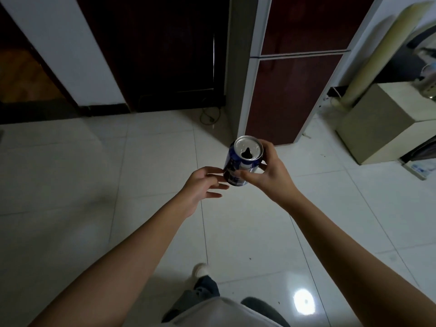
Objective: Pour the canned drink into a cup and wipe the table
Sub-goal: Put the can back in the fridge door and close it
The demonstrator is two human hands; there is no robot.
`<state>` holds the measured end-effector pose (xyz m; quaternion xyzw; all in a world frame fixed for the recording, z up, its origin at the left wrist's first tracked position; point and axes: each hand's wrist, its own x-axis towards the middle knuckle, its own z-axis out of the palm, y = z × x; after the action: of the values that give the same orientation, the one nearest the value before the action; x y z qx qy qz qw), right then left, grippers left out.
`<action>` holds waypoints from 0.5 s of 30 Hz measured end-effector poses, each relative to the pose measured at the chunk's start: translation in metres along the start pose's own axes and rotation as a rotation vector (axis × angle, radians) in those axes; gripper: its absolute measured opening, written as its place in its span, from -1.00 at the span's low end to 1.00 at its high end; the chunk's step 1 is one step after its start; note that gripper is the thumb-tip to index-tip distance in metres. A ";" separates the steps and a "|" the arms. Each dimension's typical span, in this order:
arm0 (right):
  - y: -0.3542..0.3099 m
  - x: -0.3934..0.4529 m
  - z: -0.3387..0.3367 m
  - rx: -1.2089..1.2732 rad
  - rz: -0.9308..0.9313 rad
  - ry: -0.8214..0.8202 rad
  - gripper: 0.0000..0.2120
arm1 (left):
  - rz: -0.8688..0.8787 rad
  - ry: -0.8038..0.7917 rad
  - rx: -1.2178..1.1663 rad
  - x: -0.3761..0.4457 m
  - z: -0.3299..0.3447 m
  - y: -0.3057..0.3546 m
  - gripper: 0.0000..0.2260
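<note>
A blue and silver drink can point(243, 161) is held in mid-air over the tiled floor, its silver top facing me with the mouth hole open. My right hand point(269, 172) grips the can from the right, thumb across its front and fingers round the back. My left hand point(204, 185) hovers just left of the can's lower end, fingers relaxed and spread, fingertips close to or barely touching it. No cup, cloth or table is in view.
A dark red two-door fridge point(290, 90) stands ahead on the right. A dark wooden door point(165, 55) is behind. A cream box-shaped unit point(382, 123) sits at the right. White floor tiles point(94, 185) spread below; my legs and a shoe point(200, 271) are underneath.
</note>
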<state>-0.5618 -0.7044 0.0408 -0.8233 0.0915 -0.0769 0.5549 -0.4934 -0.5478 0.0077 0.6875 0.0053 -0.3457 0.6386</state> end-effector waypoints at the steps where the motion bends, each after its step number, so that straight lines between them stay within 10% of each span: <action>1: -0.002 0.017 0.001 0.002 0.005 0.005 -0.35 | 0.001 -0.006 0.005 0.014 -0.006 0.010 -0.70; 15: 0.020 0.236 -0.019 0.031 0.023 0.060 -0.35 | 0.021 -0.056 0.049 0.215 -0.035 0.114 -0.70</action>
<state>-0.3381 -0.7848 0.0356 -0.8108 0.1164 -0.0968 0.5654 -0.2619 -0.6309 0.0013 0.6929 -0.0280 -0.3582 0.6252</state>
